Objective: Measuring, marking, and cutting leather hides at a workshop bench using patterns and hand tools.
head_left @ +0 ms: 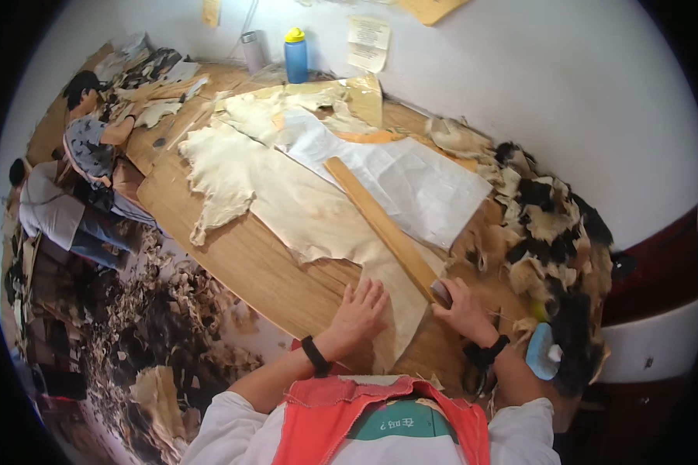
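Observation:
A large cream hide [302, 209] lies on the plywood table [194, 240], a narrow tip stretching toward me. My left hand [358, 314] rests open on that tip, fingers spread. A long wooden straightedge [376, 221] runs diagonally over the hide beside a white paper sheet [395, 186]. At its near end my right hand [464, 314] is closed on a small grey object [440, 292], too small to name clearly. Dark wristbands are on both forearms.
Fur scraps [558, 240] pile along the right edge, near a blue sponge-like object [540, 353]. A blue bottle [295, 60] and metal flask [252, 53] stand by the wall. Two co-workers [93, 147] work at the left. More scraps [163, 333] cover the floor at lower left.

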`<state>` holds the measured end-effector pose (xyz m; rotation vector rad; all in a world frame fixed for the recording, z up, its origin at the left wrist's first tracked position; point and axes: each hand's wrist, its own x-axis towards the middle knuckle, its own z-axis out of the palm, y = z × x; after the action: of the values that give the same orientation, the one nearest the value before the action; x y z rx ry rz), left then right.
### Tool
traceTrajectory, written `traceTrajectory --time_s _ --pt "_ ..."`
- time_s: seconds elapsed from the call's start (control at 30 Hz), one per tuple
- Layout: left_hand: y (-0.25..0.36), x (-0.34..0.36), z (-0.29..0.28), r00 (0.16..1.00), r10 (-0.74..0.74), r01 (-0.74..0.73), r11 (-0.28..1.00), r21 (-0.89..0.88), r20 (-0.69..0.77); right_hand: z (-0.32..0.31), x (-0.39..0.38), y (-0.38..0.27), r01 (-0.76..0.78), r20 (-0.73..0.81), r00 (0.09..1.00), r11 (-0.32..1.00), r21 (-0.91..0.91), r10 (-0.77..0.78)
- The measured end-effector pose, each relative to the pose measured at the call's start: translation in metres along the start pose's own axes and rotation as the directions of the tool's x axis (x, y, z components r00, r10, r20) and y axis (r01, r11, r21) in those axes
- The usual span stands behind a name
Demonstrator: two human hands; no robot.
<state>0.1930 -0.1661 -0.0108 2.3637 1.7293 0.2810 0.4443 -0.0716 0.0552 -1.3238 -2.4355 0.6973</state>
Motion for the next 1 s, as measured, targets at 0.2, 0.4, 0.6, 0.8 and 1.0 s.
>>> traceTrajectory --time_s 0.2,0.4,0.6,0.8,1.0 --pt "0.008 0.003 -0.011 0.998 0.022 -0.023 1.000 -0.017 -0.057 0.027 -0.014 0.027 -0.056 -0.082 0.995 0.998 0.017 0.057" --pt "0.027 0.015 0.001 0.975 0.134 -0.172 0.960 -0.220 -0.176 -0.027 0.009 0.006 -0.304 0.076 0.952 0.944 0.130 0.297" --pt "0.049 0.010 -0.016 0.971 0.186 -0.202 0.974 -0.104 -0.150 0.001 0.025 -0.025 -0.182 0.170 0.955 0.029 0.983 0.243" --pt "0.045 0.006 0.006 0.947 0.238 -0.246 0.969 -0.010 -0.217 0.051 0.021 -0.014 -0.226 0.201 0.972 0.705 0.672 0.121" --pt "0.040 0.003 0.010 0.931 0.253 -0.315 0.922 -0.225 -0.265 0.068 0.011 -0.008 0.093 0.047 0.991 0.886 0.454 -0.127"
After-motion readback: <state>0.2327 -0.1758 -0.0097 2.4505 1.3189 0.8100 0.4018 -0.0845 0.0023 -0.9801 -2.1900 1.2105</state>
